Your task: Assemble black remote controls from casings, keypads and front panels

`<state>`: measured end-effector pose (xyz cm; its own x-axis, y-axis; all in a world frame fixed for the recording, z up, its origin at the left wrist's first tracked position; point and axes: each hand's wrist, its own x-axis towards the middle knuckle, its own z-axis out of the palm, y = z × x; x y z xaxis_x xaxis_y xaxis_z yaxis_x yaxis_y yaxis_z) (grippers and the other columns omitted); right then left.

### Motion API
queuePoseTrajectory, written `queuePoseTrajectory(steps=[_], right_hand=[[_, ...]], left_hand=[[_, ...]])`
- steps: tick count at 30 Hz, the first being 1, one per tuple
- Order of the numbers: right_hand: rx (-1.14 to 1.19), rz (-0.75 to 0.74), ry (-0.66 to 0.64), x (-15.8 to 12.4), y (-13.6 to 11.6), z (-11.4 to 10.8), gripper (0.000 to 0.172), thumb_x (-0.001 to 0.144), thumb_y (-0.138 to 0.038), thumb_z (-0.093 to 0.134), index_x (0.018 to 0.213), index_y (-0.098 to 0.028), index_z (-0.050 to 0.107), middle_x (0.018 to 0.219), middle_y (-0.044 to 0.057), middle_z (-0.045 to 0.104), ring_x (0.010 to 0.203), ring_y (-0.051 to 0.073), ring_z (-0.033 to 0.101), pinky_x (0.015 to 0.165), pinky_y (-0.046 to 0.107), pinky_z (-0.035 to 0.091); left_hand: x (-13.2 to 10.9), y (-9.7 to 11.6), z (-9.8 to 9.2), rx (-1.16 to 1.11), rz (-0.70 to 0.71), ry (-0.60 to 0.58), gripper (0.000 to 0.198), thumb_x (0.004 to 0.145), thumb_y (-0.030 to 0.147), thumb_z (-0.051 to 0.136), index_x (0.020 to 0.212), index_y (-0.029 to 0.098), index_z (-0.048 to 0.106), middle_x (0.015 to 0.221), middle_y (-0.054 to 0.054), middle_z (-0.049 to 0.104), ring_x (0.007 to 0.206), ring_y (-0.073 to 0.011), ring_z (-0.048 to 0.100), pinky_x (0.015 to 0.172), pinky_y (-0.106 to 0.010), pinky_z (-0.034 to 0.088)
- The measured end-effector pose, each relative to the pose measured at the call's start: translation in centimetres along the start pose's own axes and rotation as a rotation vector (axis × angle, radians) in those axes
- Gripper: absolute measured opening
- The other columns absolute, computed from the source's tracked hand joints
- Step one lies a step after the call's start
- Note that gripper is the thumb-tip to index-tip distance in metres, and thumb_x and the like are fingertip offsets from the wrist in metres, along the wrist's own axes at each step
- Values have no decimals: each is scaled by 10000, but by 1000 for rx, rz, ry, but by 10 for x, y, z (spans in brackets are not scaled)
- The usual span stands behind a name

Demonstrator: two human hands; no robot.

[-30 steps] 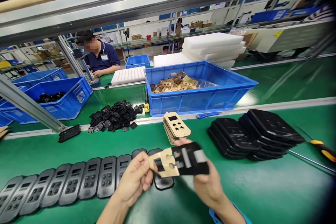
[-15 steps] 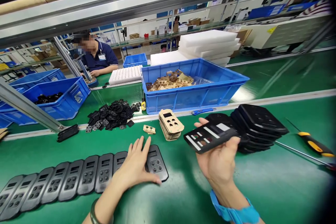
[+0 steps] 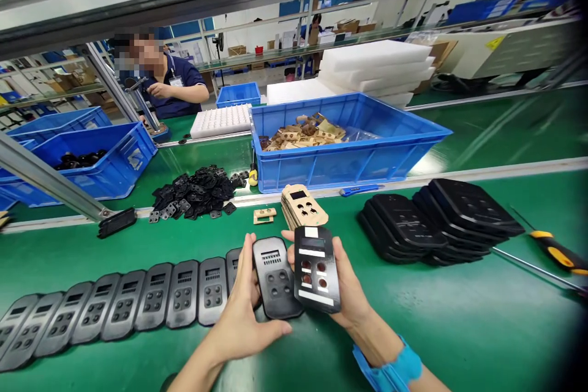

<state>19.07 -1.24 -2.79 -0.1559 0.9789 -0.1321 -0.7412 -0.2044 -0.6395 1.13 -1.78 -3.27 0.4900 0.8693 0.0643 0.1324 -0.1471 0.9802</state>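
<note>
My right hand (image 3: 351,294) grips a black faceplate (image 3: 316,266) with white adhesive strips and four-hole cutouts, held tilted above the bench. Its lower left edge overlaps the end black cover (image 3: 278,282), which has a small window and round buttons. Alongside that cover's left edge is my left hand (image 3: 243,306), thumb spread below it and fingers stretched upward; whether it presses on the cover I cannot tell. A row of similar black covers (image 3: 154,294) runs leftward. Just beyond my hands stands a stack of tan cut-out sheets (image 3: 305,205).
Stacked black plates (image 3: 399,226) and a screwdriver (image 3: 555,251) lie to the right. A blue bin (image 3: 349,165) of tan scraps stands behind, with a blue cutter (image 3: 361,190) before it. Small black pads (image 3: 197,193) are heaped left. Across the bench sits a co-worker (image 3: 174,86).
My right hand has brought the faceplate left from beside the stacked plates and turned it more upright, over the end cover. My left hand has shifted off that cover to its left edge.
</note>
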Motion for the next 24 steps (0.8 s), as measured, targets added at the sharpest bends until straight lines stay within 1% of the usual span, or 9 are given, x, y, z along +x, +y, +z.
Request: queuePoseTrajectory(steps=[2, 3, 4, 6, 8, 10, 16, 20, 24], right_hand=[[12, 5, 0, 1, 4, 0, 634, 810, -665, 479, 1159, -163, 647, 769, 19, 629, 648, 127, 558, 624, 229, 474], [12, 9, -3, 1, 6, 0, 633, 812, -664, 478, 1164, -165, 645, 771, 19, 626, 652, 129, 558, 635, 234, 477], [10, 14, -6, 2, 8, -1, 631, 812, -662, 480, 1168, -166, 643, 775, 19, 624, 656, 130, 557, 645, 236, 478], [5, 28, -8, 1, 11, -1, 632, 812, -658, 487, 1173, -162, 640, 783, 23, 622, 669, 132, 557, 657, 236, 477], [5, 39, -9, 1, 14, -1, 639, 812, -659, 488, 1183, -160, 634, 792, 26, 619, 679, 135, 556, 661, 240, 478], [6, 45, -19, 0, 15, -1, 646, 812, -662, 484, 1201, -164, 622, 795, 25, 615, 667, 135, 547, 640, 245, 475], [13, 42, -43, 0, 15, -2, 650, 818, -660, 476, 1229, -173, 600, 826, 39, 625, 658, 137, 543, 611, 249, 470], [2, 32, -32, -1, 16, -2, 637, 825, -656, 467, 1264, -203, 560, 821, 39, 620, 621, 131, 526, 564, 244, 464], [17, 11, -23, -1, 15, -1, 592, 820, -663, 468, 1299, -315, 493, 784, 2, 589, 541, 98, 463, 491, 206, 430]], left_hand=[[-1, -6, 5, -184, 3, 41, 1160, 724, 524, 677, 1443, 297, -205, 1570, -141, 24, 1353, -303, 332, 1023, -407, 419], [-1, -10, 8, -266, -4, 75, 1149, 724, 549, 670, 1452, 287, -179, 1564, -143, 95, 1344, -296, 350, 1038, -411, 399], [-1, -12, 9, -346, -20, 114, 1126, 728, 532, 679, 1466, 277, -132, 1549, -144, 172, 1336, -290, 364, 1053, -413, 380], [0, -15, 11, -497, -69, 165, 1070, 728, 420, 724, 1485, 266, -17, 1499, -143, 313, 1314, -281, 397, 1071, -407, 350], [0, -16, 10, -620, -103, 178, 1020, 715, 318, 754, 1486, 260, 90, 1452, -140, 396, 1293, -276, 422, 1073, -391, 339], [1, -15, 7, -704, -122, 170, 985, 704, 255, 764, 1477, 263, 154, 1429, -135, 427, 1274, -273, 441, 1056, -381, 351], [1, -7, 2, -832, -168, 170, 1009, 650, 148, 793, 1463, 257, 207, 1358, -131, 504, 1204, -274, 504, 1009, -379, 390], [1, -3, 0, -924, -223, 189, 844, 736, 142, 716, 1445, 249, 270, 1358, -117, 514, 1239, -267, 477, 1035, -390, 367], [2, -3, -1, -979, -291, 221, 628, 800, 117, 638, 1377, 215, 410, 1283, -108, 583, 1228, -252, 496, 1042, -394, 363]])
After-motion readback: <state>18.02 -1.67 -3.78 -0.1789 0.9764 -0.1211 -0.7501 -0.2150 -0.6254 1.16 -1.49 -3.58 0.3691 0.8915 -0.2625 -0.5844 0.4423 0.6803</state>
